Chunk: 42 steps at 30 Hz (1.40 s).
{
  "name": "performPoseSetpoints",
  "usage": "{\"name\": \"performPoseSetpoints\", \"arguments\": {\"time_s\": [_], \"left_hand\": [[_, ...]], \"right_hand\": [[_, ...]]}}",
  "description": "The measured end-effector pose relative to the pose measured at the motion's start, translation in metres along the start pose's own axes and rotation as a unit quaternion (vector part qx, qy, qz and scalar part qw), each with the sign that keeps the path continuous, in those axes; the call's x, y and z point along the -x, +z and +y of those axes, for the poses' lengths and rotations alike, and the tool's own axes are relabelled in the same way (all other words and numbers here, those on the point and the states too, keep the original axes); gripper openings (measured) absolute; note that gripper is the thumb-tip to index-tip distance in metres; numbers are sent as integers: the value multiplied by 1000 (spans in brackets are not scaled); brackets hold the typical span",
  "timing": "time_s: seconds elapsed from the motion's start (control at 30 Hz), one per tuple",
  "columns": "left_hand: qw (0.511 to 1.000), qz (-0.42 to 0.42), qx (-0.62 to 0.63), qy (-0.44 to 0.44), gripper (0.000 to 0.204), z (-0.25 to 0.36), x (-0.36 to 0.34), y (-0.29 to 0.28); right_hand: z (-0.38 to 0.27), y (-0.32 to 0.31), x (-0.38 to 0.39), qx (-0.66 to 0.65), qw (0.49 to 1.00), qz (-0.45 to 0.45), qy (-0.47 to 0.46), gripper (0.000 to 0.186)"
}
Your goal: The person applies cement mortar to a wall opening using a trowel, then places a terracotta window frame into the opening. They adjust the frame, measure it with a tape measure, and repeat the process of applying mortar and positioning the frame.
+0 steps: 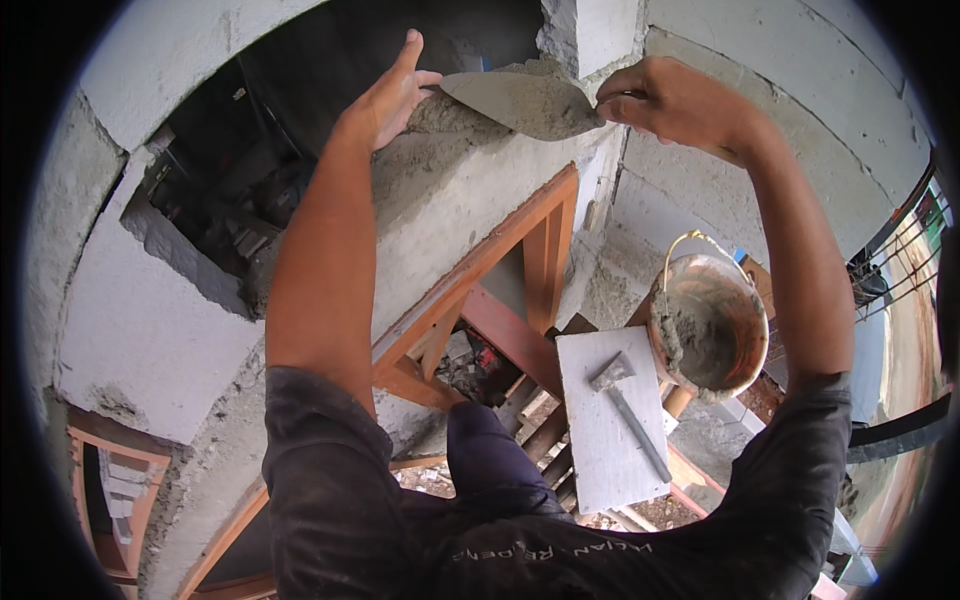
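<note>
A grey metal trowel blade (510,98), smeared with wet mortar, lies tilted over the top of the wall opening's ledge. My right hand (675,100) is closed on the blade's right end; any handle is hidden from view. At its left end my left hand (390,100) has the thumb raised and fingers apart, with fingertips close to the blade edge and the mortar. Whether they touch it I cannot tell. Rough wet mortar (450,118) covers the ledge beneath the blade.
Below the ledge is an orange-brown wooden frame (480,265). A bucket of mortar (708,325) with a wire handle stands at right, beside a white board (600,440) carrying a hatchet-like tool (635,415). Pale block walls (770,110) rise on the right; a dark opening (250,180) gapes at left.
</note>
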<state>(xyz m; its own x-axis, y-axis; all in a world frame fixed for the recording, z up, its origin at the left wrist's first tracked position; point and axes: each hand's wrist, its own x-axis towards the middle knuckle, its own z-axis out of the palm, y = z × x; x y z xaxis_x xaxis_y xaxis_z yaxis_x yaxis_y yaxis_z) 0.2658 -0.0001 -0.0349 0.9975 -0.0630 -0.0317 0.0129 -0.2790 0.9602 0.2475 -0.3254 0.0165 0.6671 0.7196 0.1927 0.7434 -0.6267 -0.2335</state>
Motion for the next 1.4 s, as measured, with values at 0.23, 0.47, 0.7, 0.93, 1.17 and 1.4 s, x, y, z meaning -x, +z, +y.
{"name": "performPoseSetpoints", "arguments": {"time_s": [0.23, 0.47, 0.7, 0.93, 1.17, 1.4], "left_hand": [[988, 83, -128, 33, 115, 7, 23, 16], [993, 81, -77, 21, 117, 7, 37, 8], [985, 127, -116, -3, 116, 13, 67, -2], [950, 230, -206, 53, 103, 17, 68, -7], [921, 349, -83, 151, 99, 24, 105, 17], [918, 338, -66, 195, 94, 31, 132, 29]], "right_hand": [[-21, -20, -38, 187, 978, 6, 92, 29], [-28, -15, -31, 44, 988, -107, 99, 37], [-60, -12, -10, 70, 993, -95, 19, 36], [-20, -8, -30, 327, 932, 143, 65, 19], [0, 42, -79, 405, 878, 233, -102, 16], [43, 37, -86, 440, 880, 158, 86, 15]]}}
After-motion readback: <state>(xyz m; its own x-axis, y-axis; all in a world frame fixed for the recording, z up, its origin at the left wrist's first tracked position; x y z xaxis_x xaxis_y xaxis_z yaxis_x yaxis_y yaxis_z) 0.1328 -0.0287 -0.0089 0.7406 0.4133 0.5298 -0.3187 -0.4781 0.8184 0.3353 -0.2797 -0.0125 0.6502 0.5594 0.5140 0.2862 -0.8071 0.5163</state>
